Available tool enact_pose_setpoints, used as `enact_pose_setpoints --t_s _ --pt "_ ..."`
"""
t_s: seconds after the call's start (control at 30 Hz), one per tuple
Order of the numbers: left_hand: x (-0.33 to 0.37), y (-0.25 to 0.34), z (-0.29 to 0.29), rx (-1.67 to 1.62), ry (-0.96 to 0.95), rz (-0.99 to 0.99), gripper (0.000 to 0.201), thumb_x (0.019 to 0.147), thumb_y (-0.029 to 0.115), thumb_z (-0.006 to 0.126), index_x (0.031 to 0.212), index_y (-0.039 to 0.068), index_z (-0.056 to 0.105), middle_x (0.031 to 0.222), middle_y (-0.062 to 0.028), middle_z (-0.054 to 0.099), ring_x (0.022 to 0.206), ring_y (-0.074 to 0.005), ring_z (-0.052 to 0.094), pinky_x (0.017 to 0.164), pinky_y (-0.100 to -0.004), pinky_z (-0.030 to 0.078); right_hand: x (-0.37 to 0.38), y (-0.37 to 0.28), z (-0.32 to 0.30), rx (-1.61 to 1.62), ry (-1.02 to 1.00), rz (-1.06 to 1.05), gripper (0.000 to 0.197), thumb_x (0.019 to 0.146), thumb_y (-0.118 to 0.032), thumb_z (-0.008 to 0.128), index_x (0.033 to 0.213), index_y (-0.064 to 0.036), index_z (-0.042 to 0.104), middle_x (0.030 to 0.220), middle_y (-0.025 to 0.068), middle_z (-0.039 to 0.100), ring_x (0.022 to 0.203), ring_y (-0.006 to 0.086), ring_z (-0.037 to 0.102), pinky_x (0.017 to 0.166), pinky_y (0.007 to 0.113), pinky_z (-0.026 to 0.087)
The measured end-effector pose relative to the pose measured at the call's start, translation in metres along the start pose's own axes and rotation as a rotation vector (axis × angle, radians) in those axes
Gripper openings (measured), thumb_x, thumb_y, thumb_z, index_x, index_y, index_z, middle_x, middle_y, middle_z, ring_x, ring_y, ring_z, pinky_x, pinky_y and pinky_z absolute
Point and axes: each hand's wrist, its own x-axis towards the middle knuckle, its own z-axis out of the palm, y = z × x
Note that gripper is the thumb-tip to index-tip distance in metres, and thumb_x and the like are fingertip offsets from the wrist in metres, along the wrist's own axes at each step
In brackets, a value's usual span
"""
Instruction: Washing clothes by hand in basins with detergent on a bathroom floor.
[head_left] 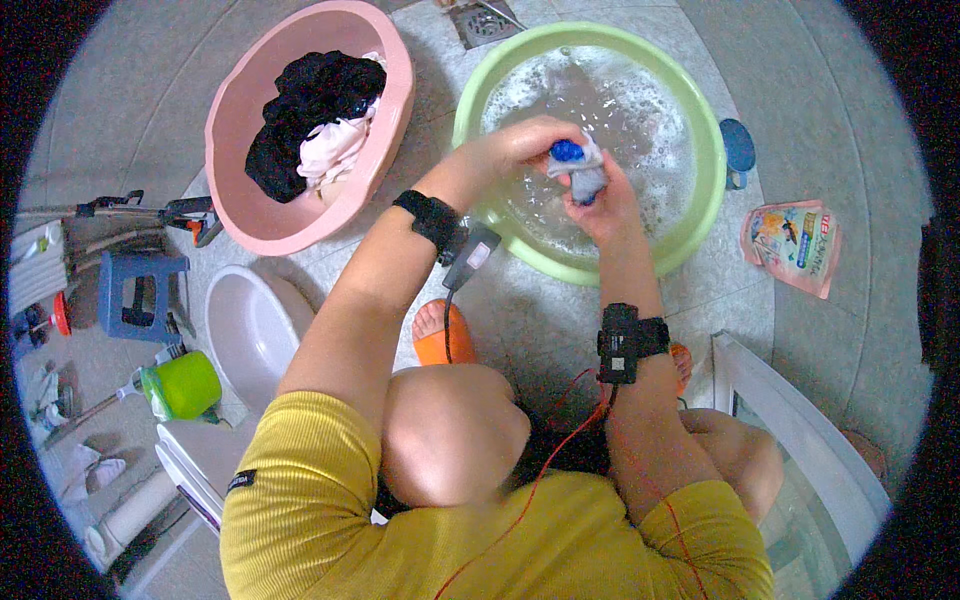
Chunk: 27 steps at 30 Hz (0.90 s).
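Observation:
Over the light green basin (715,150) of sudsy water (640,130), both hands come together around a small grey-white cloth (588,182), perhaps a sock. My left hand (540,140) is closed on its upper end. A bright blue lump (568,151) shows there beside the fingers; whether it belongs to the cloth or is a separate piece, I cannot tell. From the right, my right hand (612,208) grips the lower part of the cloth with bent fingers. The cloth is held above the foam, bunched up.
A pink basin (230,190) at the far left holds black clothes (315,95) and pale pink clothes (335,150). Nearer stands a white basin (255,330), with a blue stool (140,295) to its left. A refill pouch (795,245) and a blue cup (738,148) lie on the right.

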Motion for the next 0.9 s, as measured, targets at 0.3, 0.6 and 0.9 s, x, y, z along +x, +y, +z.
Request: enact_pose_setpoints --t_s 0.3,0.6,0.9 --pt "0.002 -0.007 -0.031 -0.399 0.373 0.192 0.046 0.067 0.015 0.062 0.102 0.002 0.035 0.076 -0.0062 0.052 0.065 -0.0138 0.053 0.047 -0.0237 0.047 -0.01 -0.004 0.002 0.349 -0.041 -0.07 0.031 0.068 -0.038 0.057 0.083 -0.0123 0.047 0.077 0.0032 0.049 0.068 0.017 0.045 0.054 0.029 0.041" --pt "0.006 0.013 -0.009 0.267 0.521 -0.073 0.046 0.064 0.048 0.057 0.086 0.008 0.051 0.065 -0.0023 0.05 0.051 -0.0089 0.045 0.041 -0.0204 0.035 0.009 -0.006 -0.007 0.546 -0.056 -0.054 0.027 0.07 -0.028 0.054 0.083 -0.0066 0.046 0.07 0.0053 0.05 0.062 0.0173 0.05 0.056 0.029 0.046" --pt "-0.009 -0.005 -0.008 0.682 0.637 0.003 0.044 0.062 0.041 0.063 0.083 0.005 0.05 0.059 -0.0014 0.05 0.047 -0.0091 0.045 0.041 -0.0232 0.038 -0.001 0.024 0.019 0.407 0.086 0.032 0.019 0.073 -0.028 0.038 0.062 -0.0122 0.041 0.048 -0.002 0.034 0.039 0.0098 0.032 0.036 0.022 0.023"
